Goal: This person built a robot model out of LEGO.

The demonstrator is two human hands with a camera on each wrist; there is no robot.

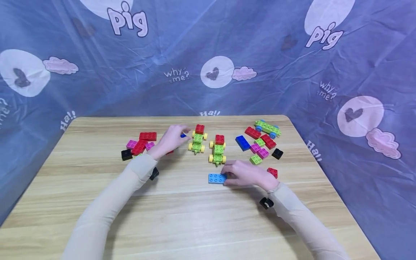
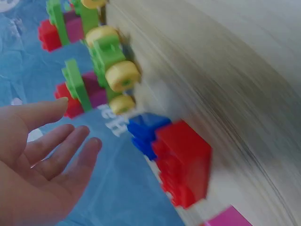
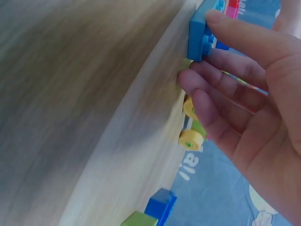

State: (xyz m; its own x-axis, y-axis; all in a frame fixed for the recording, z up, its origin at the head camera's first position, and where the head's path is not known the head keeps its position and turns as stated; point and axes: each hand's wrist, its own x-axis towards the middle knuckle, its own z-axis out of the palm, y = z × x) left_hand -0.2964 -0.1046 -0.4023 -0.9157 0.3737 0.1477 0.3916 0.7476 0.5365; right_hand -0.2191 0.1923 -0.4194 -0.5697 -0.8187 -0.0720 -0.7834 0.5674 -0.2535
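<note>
My left hand (image 1: pixel 171 140) hovers over the left brick group, fingers loosely spread with nothing between them. Past its fingertips lies a dark blue brick (image 2: pixel 145 129), beside a red brick (image 2: pixel 190 160). My right hand (image 1: pixel 247 174) pinches the right end of a light blue eight-stud brick (image 1: pixel 216 178), thumb against its studded side and fingers at the opposite edge. Between the hands stand two small cars: a farther green car (image 1: pixel 197 140) and a nearer green car (image 1: pixel 218 151), each with yellow wheels and a red brick on top.
At left lie red bricks (image 1: pixel 148 136), pink bricks and a black brick (image 1: pixel 126 155). To the right are a dark blue brick (image 1: pixel 242 143), red, pink and green bricks, another black brick (image 1: pixel 277 154) and a green car base with blue wheels (image 1: pixel 268 128). A blue curtain (image 1: pixel 182 94) backs the table.
</note>
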